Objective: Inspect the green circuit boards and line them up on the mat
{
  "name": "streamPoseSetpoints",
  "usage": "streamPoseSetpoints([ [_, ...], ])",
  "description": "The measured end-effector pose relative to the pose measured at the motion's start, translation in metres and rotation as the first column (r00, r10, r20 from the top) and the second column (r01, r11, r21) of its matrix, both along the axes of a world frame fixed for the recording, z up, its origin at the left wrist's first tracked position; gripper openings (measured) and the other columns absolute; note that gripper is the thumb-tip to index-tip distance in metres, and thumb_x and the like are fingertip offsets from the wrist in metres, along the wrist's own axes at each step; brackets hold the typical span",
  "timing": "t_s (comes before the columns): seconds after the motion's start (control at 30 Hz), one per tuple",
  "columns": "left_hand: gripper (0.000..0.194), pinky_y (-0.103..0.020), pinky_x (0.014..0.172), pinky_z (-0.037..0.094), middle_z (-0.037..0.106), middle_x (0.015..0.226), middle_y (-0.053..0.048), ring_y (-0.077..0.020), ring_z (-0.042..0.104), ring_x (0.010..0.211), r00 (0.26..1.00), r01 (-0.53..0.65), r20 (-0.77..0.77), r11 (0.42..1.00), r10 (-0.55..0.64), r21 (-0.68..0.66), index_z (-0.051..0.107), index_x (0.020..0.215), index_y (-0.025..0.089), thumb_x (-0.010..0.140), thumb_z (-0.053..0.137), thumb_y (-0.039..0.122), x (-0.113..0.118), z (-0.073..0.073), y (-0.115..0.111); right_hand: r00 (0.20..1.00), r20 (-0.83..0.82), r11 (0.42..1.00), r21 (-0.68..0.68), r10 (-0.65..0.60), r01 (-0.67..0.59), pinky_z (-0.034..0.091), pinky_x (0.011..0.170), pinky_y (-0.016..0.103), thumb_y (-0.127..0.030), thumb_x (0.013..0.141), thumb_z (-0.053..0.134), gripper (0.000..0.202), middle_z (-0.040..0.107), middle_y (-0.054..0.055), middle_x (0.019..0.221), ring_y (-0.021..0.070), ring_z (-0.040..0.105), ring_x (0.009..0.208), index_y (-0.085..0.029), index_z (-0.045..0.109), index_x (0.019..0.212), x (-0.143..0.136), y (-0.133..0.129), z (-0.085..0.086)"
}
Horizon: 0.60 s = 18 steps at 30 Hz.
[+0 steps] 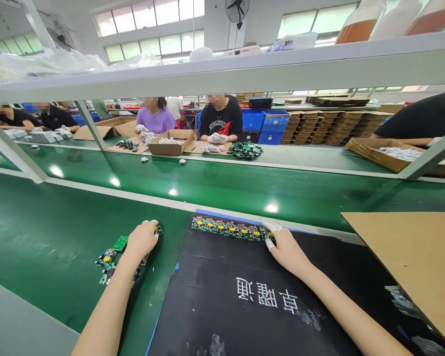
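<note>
My left hand (144, 241) is closed on a small circuit board (158, 229), part of which shows past the fingertips. Beneath and beside that forearm lies a loose group of green circuit boards (109, 256) on the green bench. My right hand (284, 243), with white covers on its fingertips, grips another circuit board (266, 233) at the right end of a row. That row of boards (225, 228), each with a yellow part, runs along the far edge of a black mat (215, 277) with white lettering.
Beyond the bench runs a shiny green conveyor (207, 183). A brown cardboard sheet (411, 262) overlaps the mat's right side. A white shelf (222, 74) crosses above, held by slanted posts. Across the conveyor, people sit by boxes and a pile of circuit boards (245, 150).
</note>
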<state>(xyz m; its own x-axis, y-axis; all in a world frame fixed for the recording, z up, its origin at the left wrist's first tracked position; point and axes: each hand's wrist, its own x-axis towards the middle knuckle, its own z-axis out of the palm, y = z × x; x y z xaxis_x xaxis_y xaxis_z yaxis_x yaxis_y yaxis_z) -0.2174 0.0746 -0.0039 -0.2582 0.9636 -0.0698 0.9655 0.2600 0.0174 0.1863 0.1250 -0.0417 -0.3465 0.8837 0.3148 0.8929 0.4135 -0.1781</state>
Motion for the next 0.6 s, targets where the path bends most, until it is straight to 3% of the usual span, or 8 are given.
streamPoseSetpoints([
  [0.13, 0.038, -0.033, 0.084, 0.048, 0.062, 0.112, -0.013, -0.0268, 0.061, 0.101, 0.995, 0.064, 0.077, 0.997, -0.066, 0.031, 0.054, 0.119, 0.016, 0.081, 0.047, 0.017, 0.009, 0.004, 0.002, 1.0, 0.005, 1.0, 0.001, 0.012, -0.012, 0.049, 0.09, 0.044, -0.017, 0.081, 0.04, 0.049, 0.059, 0.017, 0.119, 0.0283, 0.056, 0.106, -0.008, 0.05, 0.128, -0.006, -0.004, -0.003],
  [0.27, 0.042, -0.033, 0.089, 0.046, 0.062, 0.112, -0.01, -0.0249, 0.059, 0.103, 0.966, 0.174, 0.181, 0.982, -0.184, 0.074, 0.053, 0.121, 0.016, 0.078, 0.051, 0.015, 0.027, 0.009, 0.0, 0.999, -0.019, 0.991, 0.129, -0.027, 0.03, 0.047, 0.09, 0.049, -0.022, 0.084, 0.041, 0.053, 0.05, 0.019, 0.129, 0.0317, 0.051, 0.113, -0.01, 0.041, 0.136, -0.016, -0.02, 0.0],
  [0.37, 0.045, -0.028, 0.089, 0.046, 0.063, 0.107, -0.006, -0.0198, 0.059, 0.1, 0.921, 0.273, 0.26, 0.957, -0.291, 0.102, 0.051, 0.124, 0.019, 0.079, 0.053, 0.017, 0.047, 0.011, -0.007, 0.991, -0.027, 0.963, 0.243, 0.129, -0.118, 0.046, 0.092, 0.048, -0.025, 0.087, 0.043, 0.05, 0.049, 0.019, 0.131, 0.0312, 0.049, 0.115, -0.012, 0.043, 0.134, -0.034, -0.04, 0.009],
  [0.43, 0.047, -0.027, 0.088, 0.047, 0.064, 0.103, -0.003, -0.0174, 0.06, 0.096, 0.84, 0.384, 0.365, 0.915, -0.402, 0.125, 0.048, 0.127, 0.022, 0.08, 0.054, 0.019, 0.062, 0.01, -0.015, 0.954, 0.003, 0.927, 0.237, 0.299, -0.292, 0.046, 0.092, 0.045, -0.024, 0.087, 0.045, 0.047, 0.051, 0.016, 0.13, 0.0284, 0.05, 0.113, -0.017, 0.045, 0.134, -0.05, -0.056, 0.015],
  [0.5, 0.052, -0.028, 0.088, 0.047, 0.063, 0.104, -0.003, -0.0168, 0.06, 0.093, 0.685, 0.527, 0.504, 0.835, -0.526, 0.156, 0.046, 0.129, 0.023, 0.079, 0.056, 0.02, 0.076, 0.008, -0.023, 0.909, 0.013, 0.895, 0.173, 0.416, -0.412, 0.047, 0.09, 0.042, -0.023, 0.087, 0.047, 0.046, 0.057, 0.013, 0.124, 0.0258, 0.053, 0.108, -0.019, 0.048, 0.132, -0.065, -0.071, 0.02],
  [0.57, 0.056, -0.029, 0.088, 0.048, 0.061, 0.109, -0.004, -0.0174, 0.06, 0.095, 0.537, 0.633, 0.6, 0.754, -0.592, 0.177, 0.044, 0.131, 0.024, 0.077, 0.059, 0.021, 0.086, 0.008, -0.03, 0.884, 0.014, 0.881, 0.069, 0.468, -0.468, 0.049, 0.086, 0.04, -0.026, 0.084, 0.054, 0.044, 0.061, 0.012, 0.117, 0.025, 0.056, 0.101, -0.02, 0.054, 0.127, -0.079, -0.084, 0.023],
  [0.6, 0.058, -0.029, 0.088, 0.048, 0.061, 0.112, -0.004, -0.0176, 0.059, 0.096, 0.513, 0.655, 0.614, 0.736, -0.6, 0.172, 0.043, 0.132, 0.025, 0.076, 0.06, 0.022, 0.089, 0.009, -0.032, 0.877, 0.012, 0.877, 0.021, 0.48, -0.48, 0.049, 0.083, 0.039, -0.027, 0.083, 0.057, 0.042, 0.062, 0.011, 0.115, 0.0246, 0.057, 0.098, -0.02, 0.056, 0.125, -0.084, -0.089, 0.023],
])
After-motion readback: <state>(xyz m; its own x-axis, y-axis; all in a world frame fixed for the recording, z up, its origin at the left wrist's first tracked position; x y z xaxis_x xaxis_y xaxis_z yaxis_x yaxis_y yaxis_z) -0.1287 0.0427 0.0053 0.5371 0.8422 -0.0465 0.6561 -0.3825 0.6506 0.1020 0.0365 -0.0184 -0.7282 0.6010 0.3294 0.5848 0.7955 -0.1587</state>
